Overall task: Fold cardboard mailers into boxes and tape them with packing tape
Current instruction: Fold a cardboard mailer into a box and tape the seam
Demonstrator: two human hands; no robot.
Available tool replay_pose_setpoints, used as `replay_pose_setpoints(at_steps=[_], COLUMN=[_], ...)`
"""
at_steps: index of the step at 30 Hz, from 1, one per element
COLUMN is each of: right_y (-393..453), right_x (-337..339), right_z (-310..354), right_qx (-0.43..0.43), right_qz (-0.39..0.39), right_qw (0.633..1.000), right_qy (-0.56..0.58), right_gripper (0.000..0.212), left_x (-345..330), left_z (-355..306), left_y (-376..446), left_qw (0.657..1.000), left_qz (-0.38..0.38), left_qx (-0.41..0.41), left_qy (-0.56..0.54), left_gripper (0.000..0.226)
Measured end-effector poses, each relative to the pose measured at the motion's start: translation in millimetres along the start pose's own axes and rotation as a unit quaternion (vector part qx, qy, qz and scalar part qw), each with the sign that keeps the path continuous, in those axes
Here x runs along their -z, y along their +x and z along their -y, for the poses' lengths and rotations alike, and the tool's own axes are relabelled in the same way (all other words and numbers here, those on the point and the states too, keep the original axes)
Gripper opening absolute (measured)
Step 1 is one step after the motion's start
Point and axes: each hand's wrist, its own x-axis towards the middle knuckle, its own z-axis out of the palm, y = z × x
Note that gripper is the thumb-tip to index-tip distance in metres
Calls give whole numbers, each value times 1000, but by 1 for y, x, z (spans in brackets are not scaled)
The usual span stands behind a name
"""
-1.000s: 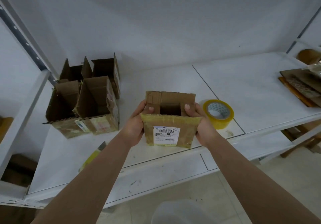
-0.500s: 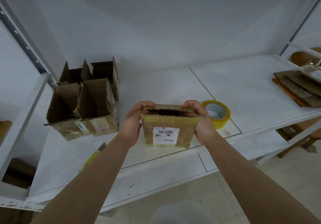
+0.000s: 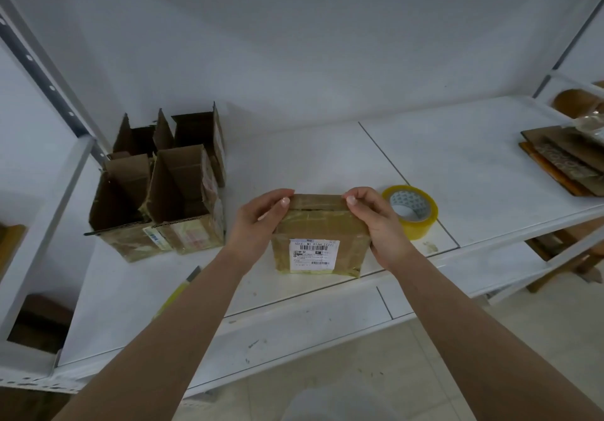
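A small brown cardboard box (image 3: 318, 227) with old tape and a white shipping label (image 3: 313, 255) stands on the white shelf (image 3: 327, 159) near its front edge. Its top flaps lie folded down, almost closed. My left hand (image 3: 258, 221) grips the box's left side, fingertips on the top flap. My right hand (image 3: 376, 221) grips the right side, fingertips on the top flap too. A roll of yellowish packing tape (image 3: 410, 211) lies flat on the shelf just right of my right hand.
Several open cardboard boxes (image 3: 163, 191) stand with flaps up at the shelf's left. A yellow-handled tool (image 3: 183, 286) pokes out from behind my left forearm. Flat cardboard sheets (image 3: 562, 159) are stacked at the far right. A shelf upright (image 3: 42, 70) runs along the left.
The rear flaps, upright a second ago, have been folded down over the opening. Both hands moved from the open rim to the top of the closed flaps.
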Motion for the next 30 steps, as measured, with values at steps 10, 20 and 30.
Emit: replay_pose_setpoints(at_steps=[10,20,30], right_y=[-1,8,29], right_x=[0,32,124], right_z=[8,25,5], right_qx=[1,47,-139], right_qz=[7,-34,73], right_qw=[995,964,660], right_qy=[-101,-258,-735], right_gripper=[9,22,67], left_x=[-34,-43,-42], left_z=[-37,-18,-14], left_y=[13,21,23], left_qw=[879,760,769], left_qz=[38,127,113], left_qx=[-151,-110,-118], left_qy=[450,628,618], left_gripper=[45,64,64])
